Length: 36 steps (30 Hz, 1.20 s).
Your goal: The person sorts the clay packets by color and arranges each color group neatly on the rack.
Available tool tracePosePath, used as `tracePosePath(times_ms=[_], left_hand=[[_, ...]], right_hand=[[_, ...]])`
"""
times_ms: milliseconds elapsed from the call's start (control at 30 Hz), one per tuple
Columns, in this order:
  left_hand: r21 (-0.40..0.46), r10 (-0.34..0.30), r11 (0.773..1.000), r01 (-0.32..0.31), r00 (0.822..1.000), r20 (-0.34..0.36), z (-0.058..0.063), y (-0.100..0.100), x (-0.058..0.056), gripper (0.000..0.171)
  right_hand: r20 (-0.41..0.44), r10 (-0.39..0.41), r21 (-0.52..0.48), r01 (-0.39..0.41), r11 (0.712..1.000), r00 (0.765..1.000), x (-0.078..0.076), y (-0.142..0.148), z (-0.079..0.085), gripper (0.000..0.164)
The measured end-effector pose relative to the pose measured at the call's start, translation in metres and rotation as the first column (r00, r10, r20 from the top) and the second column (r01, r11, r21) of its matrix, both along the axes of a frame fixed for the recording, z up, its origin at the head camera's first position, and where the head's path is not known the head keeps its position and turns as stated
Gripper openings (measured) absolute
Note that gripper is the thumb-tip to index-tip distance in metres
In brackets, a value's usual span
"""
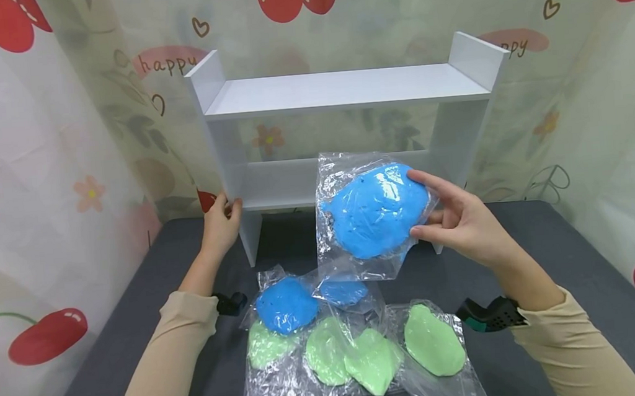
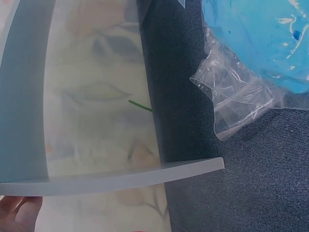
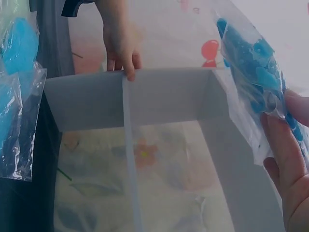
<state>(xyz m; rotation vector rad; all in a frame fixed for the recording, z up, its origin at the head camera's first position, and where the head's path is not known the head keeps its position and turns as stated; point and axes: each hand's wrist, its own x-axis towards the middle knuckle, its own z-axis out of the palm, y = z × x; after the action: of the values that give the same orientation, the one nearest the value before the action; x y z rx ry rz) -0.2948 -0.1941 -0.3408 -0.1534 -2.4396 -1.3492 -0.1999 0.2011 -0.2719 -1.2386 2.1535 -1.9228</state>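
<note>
In the head view my right hand pinches the right edge of a clear plastic bag holding a flat, rounded blue lump, like soft clay. The bag is raised in front of a white two-tier shelf. My left hand rests its fingers against the outside of the shelf's left side panel, near the lower board. From the right wrist view, the bagged blue lump is seen edge-on between thumb and fingers. A bit of the left hand shows beside the panel in the left wrist view.
On the dark grey table in front of the shelf lie overlapping clear bags with blue lumps and several pale green lumps. Printed curtains stand behind and at both sides. A wrist camera sits on the right wrist.
</note>
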Motion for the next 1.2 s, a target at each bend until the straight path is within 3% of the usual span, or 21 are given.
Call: tracePosePath(times_ms=[400, 700, 1033, 1200], left_hand=[[0.000, 0.009, 1.000, -0.009, 1.000, 0.019, -0.001, 0.000, 0.000, 0.044], [0.016, 0.007, 1.000, -0.007, 1.000, 0.016, 0.001, 0.001, 0.001, 0.042], [0.019, 0.010, 1.000, -0.010, 1.000, -0.002, 0.000, 0.001, 0.001, 0.040], [0.016, 0.010, 1.000, -0.010, 1.000, -0.007, 0.000, 0.001, 0.001, 0.040]], right_hand=[[-0.078, -0.079, -0.109, 0.070, 0.992, 0.994, 0.000, -0.017, 0.019, 0.076], [-0.041, -0.216, -0.142, 0.208, 0.968, 0.976, -0.003, -0.033, 0.039, 0.079], [-0.068, -0.259, -0.184, 0.243, 0.953, 0.964, -0.017, -0.047, 0.053, 0.071], [-0.030, -0.268, -0.240, 0.253, 0.937, 0.963, -0.025, -0.055, 0.060, 0.069]])
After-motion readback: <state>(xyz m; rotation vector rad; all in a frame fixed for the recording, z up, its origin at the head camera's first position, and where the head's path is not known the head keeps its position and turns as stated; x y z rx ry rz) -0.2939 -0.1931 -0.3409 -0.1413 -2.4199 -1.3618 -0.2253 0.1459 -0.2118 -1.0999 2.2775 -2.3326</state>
